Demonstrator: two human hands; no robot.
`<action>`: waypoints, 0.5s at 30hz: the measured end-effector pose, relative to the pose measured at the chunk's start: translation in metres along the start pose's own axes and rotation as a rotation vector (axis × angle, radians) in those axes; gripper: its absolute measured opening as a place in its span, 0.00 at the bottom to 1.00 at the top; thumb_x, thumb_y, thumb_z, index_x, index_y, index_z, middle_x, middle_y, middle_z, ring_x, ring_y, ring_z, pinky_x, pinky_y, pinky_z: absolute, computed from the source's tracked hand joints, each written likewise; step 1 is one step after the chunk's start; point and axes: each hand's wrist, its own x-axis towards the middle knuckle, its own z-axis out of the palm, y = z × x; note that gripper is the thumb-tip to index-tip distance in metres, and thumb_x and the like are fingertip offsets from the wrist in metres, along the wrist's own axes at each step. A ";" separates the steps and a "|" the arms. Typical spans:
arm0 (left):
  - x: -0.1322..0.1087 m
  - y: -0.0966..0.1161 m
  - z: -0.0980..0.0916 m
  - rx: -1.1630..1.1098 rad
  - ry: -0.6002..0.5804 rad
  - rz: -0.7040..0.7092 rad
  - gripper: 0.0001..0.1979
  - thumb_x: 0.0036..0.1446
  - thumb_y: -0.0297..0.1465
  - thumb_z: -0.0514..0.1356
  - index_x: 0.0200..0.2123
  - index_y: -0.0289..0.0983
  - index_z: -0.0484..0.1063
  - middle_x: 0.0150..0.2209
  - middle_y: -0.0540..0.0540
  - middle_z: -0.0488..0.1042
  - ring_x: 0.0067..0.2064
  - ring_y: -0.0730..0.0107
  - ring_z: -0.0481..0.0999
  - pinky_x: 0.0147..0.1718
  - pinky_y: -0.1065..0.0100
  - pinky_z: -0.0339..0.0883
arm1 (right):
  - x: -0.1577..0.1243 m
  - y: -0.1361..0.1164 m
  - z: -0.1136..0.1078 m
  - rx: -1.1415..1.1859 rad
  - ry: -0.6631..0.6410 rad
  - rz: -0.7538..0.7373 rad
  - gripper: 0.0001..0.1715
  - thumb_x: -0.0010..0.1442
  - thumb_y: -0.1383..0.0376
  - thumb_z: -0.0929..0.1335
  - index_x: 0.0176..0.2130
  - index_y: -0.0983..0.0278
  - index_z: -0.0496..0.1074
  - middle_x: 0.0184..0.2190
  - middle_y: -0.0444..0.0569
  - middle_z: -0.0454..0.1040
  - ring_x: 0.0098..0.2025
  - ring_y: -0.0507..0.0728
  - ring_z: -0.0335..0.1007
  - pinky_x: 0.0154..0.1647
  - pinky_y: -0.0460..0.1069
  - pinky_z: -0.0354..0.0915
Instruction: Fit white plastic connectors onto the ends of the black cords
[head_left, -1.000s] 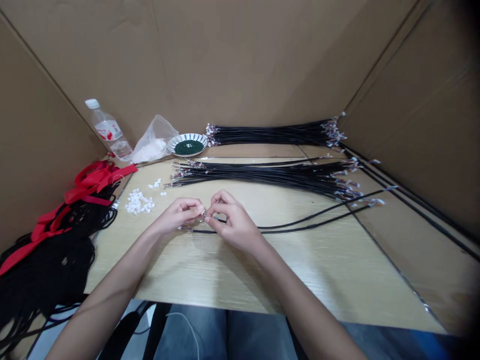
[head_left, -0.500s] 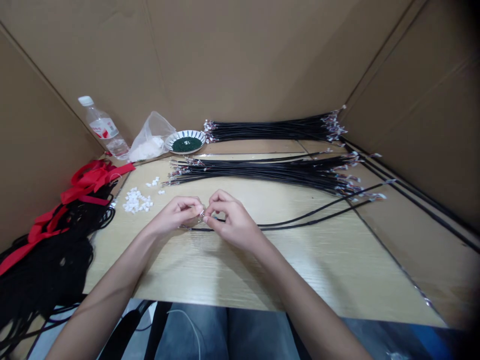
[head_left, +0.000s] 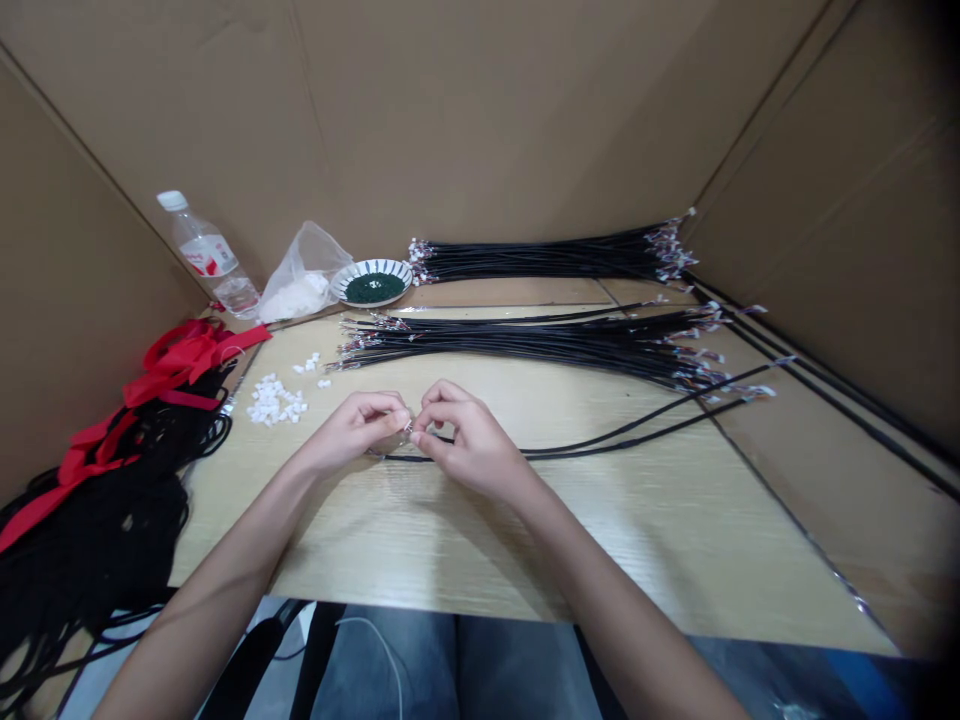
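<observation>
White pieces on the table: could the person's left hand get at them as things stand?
Probably yes: the white pieces lie left of the left hand, nothing between them, though it is pinching a cable end.

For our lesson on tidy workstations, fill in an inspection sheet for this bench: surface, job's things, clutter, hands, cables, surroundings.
Surface: pale wooden table, bare at the near edge.
Job's things: loose cable, near end pinched between left hand and right hand; white pieces piled at left.
Clutter: water bottle, plastic bag, dish of green bits, red straps, all at left.
Hands: both closed, fingertips meeting.
Cables: near bundle and far bundle of black cables behind; black cord heap off the left edge.
Surroundings: cardboard walls on three sides.
</observation>
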 end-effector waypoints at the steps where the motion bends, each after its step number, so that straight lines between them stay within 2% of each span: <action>1: 0.000 0.000 0.000 0.010 -0.002 0.010 0.18 0.56 0.42 0.57 0.25 0.33 0.72 0.25 0.49 0.65 0.27 0.74 0.60 0.27 0.71 0.53 | 0.000 0.000 0.000 -0.001 -0.002 0.003 0.06 0.52 0.73 0.67 0.24 0.65 0.71 0.32 0.44 0.62 0.33 0.51 0.61 0.35 0.47 0.59; 10: 0.000 -0.001 0.000 0.041 -0.008 0.032 0.19 0.58 0.41 0.56 0.25 0.32 0.71 0.25 0.50 0.63 0.26 0.75 0.59 0.26 0.71 0.51 | 0.000 -0.002 -0.002 0.024 0.000 0.025 0.06 0.51 0.73 0.68 0.24 0.66 0.71 0.31 0.44 0.62 0.32 0.51 0.60 0.35 0.47 0.59; 15: 0.001 -0.002 0.001 0.054 0.009 0.055 0.19 0.58 0.42 0.56 0.25 0.32 0.70 0.25 0.50 0.62 0.26 0.75 0.59 0.26 0.71 0.51 | 0.000 -0.001 -0.002 0.101 0.005 0.057 0.05 0.51 0.72 0.69 0.24 0.67 0.73 0.31 0.44 0.62 0.30 0.49 0.59 0.31 0.46 0.57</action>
